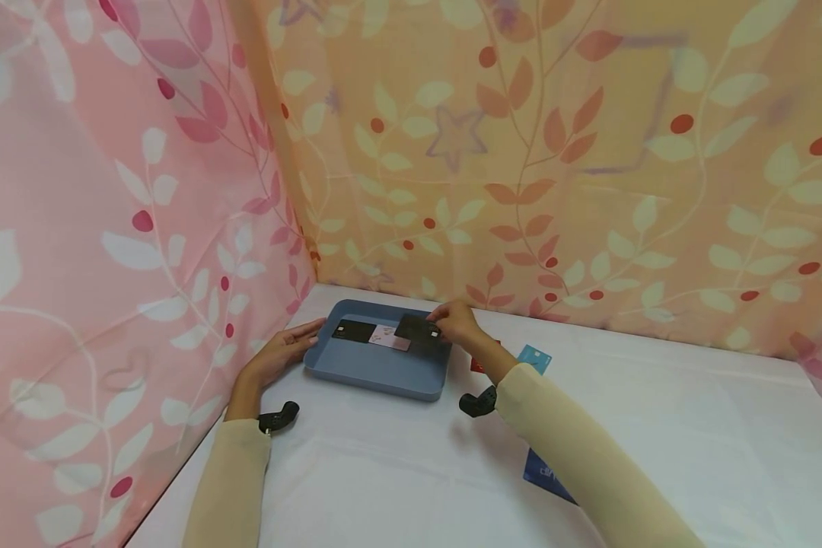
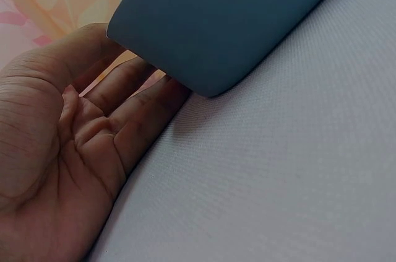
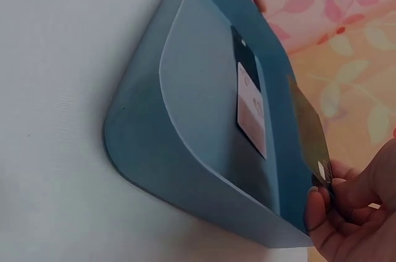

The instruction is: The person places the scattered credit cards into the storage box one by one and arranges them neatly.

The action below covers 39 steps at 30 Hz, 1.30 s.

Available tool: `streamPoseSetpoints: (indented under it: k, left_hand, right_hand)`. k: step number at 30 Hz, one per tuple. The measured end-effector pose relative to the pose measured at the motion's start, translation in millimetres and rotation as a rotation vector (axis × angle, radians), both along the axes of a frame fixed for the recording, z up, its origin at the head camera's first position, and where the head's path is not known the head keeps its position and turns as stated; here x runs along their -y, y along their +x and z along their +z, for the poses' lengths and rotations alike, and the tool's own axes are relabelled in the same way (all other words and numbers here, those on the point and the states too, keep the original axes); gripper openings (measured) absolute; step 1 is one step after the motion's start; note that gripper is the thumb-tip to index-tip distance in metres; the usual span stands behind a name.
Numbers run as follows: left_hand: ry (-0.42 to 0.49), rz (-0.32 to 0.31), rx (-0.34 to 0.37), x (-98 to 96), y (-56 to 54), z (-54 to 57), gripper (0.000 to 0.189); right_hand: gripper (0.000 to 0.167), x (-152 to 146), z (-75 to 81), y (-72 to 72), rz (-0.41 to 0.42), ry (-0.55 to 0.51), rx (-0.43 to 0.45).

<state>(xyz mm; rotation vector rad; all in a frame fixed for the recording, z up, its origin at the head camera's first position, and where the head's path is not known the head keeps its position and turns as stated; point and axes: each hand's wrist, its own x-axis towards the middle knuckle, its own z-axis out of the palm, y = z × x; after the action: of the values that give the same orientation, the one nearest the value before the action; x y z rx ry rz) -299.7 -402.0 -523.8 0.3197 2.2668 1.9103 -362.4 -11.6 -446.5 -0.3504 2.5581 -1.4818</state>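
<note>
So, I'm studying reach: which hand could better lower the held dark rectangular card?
Likely the right hand: it pinches that card above the blue rectangular tray; the left hand touches its end.

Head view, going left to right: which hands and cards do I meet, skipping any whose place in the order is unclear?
Left hand → first black card → pale card → second black card, pinched → right hand → light blue card.

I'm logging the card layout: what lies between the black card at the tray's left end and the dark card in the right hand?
In the head view, a pale pink card lies between them, in the blue tray.
</note>
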Motion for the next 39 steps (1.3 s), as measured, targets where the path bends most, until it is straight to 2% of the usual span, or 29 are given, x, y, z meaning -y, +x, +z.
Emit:
streamPoseSetpoints:
  k: [7, 15, 26, 32, 39]
  left_hand:
    - [0.009, -0.010, -0.012, -0.7, 1.2, 0.2, 0.055]
    - [0.005, 0.004, -0.004, -1.1, -1.8, -1.5, 0.055]
    - [0.015, -0.016, -0.002, -1.7, -1.3, 2.0, 0.056]
    - [0.008, -0.007, 0.001, -2.4, 0.7, 3.6, 0.055]
    - [0.003, -0.024, -0.021, -1.2, 0.1, 1.3, 0.054]
  right_hand:
    - [0.033, 11.4, -1.5, -1.2, 0.020, 0.099, -0.067]
    - [0.031, 20.2, -8.0, -6.0, 0.011, 0.101, -0.053]
    - [0.030, 27.4, -12.7, -7.9, 0.035, 0.191, -0.097]
    - [0.029, 30.2, -14.4, -11.0, 0.037, 0.203, -0.087]
    - [0.028, 33.2, -17.1, -15.2, 0.027, 0.183, -0.017]
